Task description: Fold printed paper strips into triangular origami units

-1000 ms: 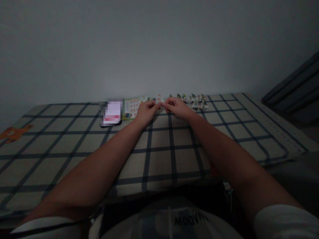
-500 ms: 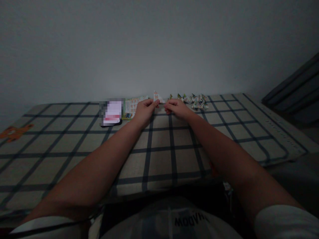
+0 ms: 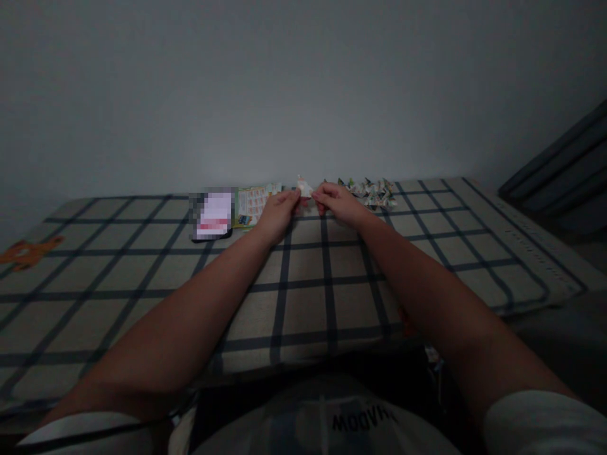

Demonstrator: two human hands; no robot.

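Observation:
Between my two hands, above the far part of the table, is a small piece of folded paper (image 3: pixel 304 188), pale and roughly triangular with a point upward. My left hand (image 3: pixel 281 212) pinches its left side between thumb and fingers. On the other side, my right hand (image 3: pixel 336 201) has its fingertips closed on the paper's right corner. Just right of my right hand lie several folded paper pieces (image 3: pixel 377 193), pointed and printed in green and white. Printed paper sheets (image 3: pixel 253 203) lie left of my left hand, partly covered by it.
A phone-like device (image 3: pixel 213 215), blurred out in part, lies left of the sheets. The table wears a checked cloth (image 3: pixel 303 284) with an orange animal figure (image 3: pixel 31 253) at the far left. A plain wall (image 3: pixel 303 88) rises behind the table.
Half a second ago my right hand was apart from the folded paper, which my left hand held alone; now its fingertips are at the right corner. The paper has turned slightly.

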